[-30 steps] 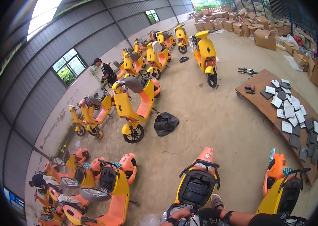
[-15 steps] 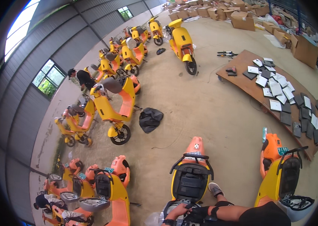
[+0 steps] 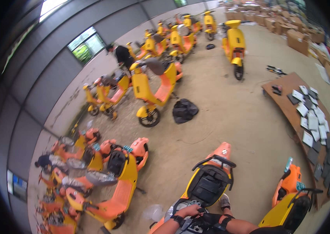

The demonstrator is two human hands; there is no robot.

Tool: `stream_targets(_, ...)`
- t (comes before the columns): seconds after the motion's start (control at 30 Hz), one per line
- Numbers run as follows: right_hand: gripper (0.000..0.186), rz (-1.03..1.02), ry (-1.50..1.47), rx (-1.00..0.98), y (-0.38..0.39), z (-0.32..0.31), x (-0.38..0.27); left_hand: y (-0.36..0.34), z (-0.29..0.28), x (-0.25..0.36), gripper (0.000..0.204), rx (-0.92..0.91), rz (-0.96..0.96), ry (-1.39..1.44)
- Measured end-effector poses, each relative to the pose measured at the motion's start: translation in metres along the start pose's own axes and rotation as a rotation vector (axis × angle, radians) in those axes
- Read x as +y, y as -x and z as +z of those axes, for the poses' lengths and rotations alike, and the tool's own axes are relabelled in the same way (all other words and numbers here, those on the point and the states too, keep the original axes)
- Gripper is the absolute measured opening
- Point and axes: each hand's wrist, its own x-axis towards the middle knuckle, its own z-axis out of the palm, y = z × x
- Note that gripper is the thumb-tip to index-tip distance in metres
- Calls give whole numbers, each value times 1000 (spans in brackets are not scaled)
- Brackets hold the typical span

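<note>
Below me stands a yellow and orange scooter (image 3: 224,151). Its black seat-area compartment (image 3: 208,185) shows behind a black rear grab rail (image 3: 227,160). At the near end of the compartment, over a grey and black part (image 3: 182,204), my left hand (image 3: 189,211) has its fingers curled in, with a black strap round the wrist. What it grips is hidden. Close against it is my right hand (image 3: 210,219), dark and apparently gloved, its fingers not distinguishable. A black band circles the right forearm.
Another scooter (image 3: 289,202) is close on my right, beside a brown board (image 3: 286,93) holding white and dark flat boxes. Parked scooters (image 3: 114,195) crowd the left. A black cloth (image 3: 185,110) lies ahead. One person (image 3: 122,56) bends among scooters; another (image 3: 49,162) is at left.
My view has swung leftward, so the scooters, board and cloth appear farther right and tilted. Both hands stay together at the near end of the compartment.
</note>
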Motion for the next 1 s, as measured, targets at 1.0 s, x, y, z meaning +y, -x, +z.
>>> stream_targets(1.0,26,193,-210,359,-6,-17,0,10,-13,10,24,105,-18,231)
